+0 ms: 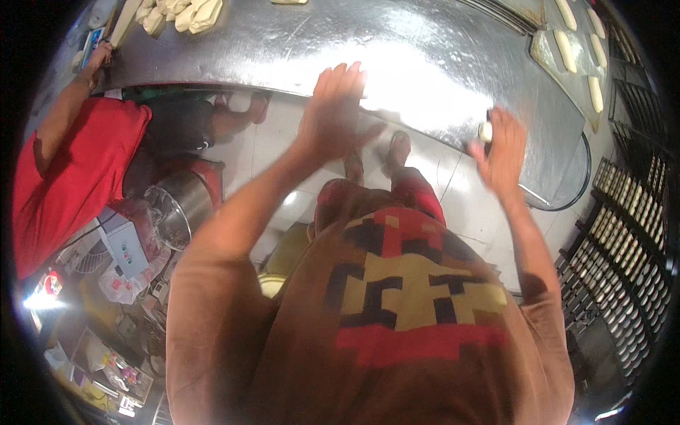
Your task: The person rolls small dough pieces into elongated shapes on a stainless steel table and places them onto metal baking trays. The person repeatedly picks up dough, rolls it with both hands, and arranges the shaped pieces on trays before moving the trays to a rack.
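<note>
A shiny metal work table [255,53] lies in front of me. My left hand [337,111] is over its near edge with the palm down and holds nothing; the fingers lie side by side and the thumb stands apart. At the right part of the table, my right hand [502,143] is blurred and curls around a small pale piece of dough [485,132], which shows between thumb and fingers. Several pale dough lumps [180,13] are heaped at the table's far left. At the far right, long dough sticks [565,51] rest on a metal tray [552,74].
A person in a red shirt [79,170] stands at the left with one hand on the table. Below are a steel mixing bowl [183,207] and a grey control box [125,247]. A dark rack [611,239] with rows of pale dough pieces stands at the right.
</note>
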{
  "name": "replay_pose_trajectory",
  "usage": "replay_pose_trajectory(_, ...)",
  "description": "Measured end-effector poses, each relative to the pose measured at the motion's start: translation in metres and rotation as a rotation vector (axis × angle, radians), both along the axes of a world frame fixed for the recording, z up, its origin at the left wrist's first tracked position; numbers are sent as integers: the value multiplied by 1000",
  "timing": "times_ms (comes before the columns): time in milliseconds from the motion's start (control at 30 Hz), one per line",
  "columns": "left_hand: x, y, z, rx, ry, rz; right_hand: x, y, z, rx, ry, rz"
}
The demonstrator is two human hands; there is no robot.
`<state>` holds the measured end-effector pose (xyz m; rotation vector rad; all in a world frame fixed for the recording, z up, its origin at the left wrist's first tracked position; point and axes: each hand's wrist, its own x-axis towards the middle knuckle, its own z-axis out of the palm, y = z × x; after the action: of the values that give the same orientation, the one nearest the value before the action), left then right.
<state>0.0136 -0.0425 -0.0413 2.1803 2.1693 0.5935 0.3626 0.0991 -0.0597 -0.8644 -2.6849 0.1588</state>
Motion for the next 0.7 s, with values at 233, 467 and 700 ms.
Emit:
replay_pose_trajectory(233, -46, 131, -62, 770, 379, 202, -69, 89, -2, -2, -80, -104)
replay_pose_trajectory(467, 18, 28, -9, -272, 144, 107, -31, 19, 4, -97, -122, -107)
replay_pose_trajectory(700, 12, 49, -7, -328, 264, 203, -37, 36, 11, -123, -84, -96)
